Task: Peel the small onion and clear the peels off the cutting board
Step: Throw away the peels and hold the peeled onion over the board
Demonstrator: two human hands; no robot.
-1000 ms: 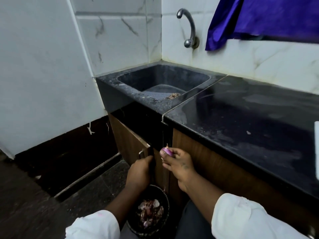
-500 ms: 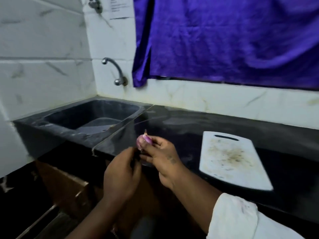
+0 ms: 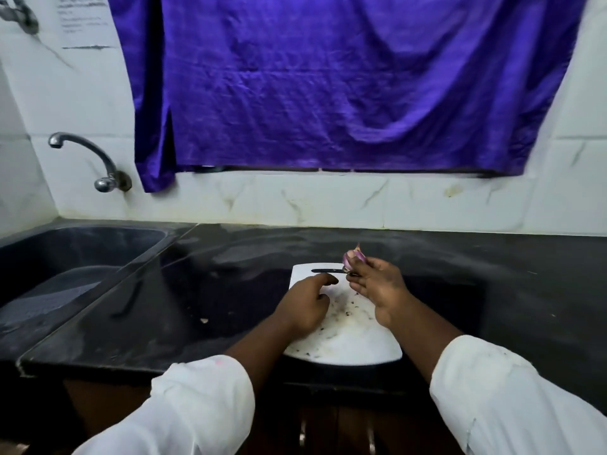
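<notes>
A small purple onion [image 3: 353,256] is pinched in the fingertips of my right hand [image 3: 377,290], held just above the far end of the white cutting board [image 3: 354,343]. The board lies on the black counter and carries small dark specks and bits of peel. My left hand [image 3: 307,307] hovers over the board's left side with its index finger stretched out toward the board's handle slot; it holds nothing. Both arms wear white sleeves.
A dark sink [image 3: 65,257] is set into the counter [image 3: 509,290] at the left, with a metal tap [image 3: 95,162] on the tiled wall above it. A purple curtain [image 3: 328,87] hangs behind. A tiny peel scrap [image 3: 204,320] lies on the counter left of the board.
The view has swung up and right from the bin on the floor to the counter. Both hands have come up over the cutting board, the onion still in my right hand.
</notes>
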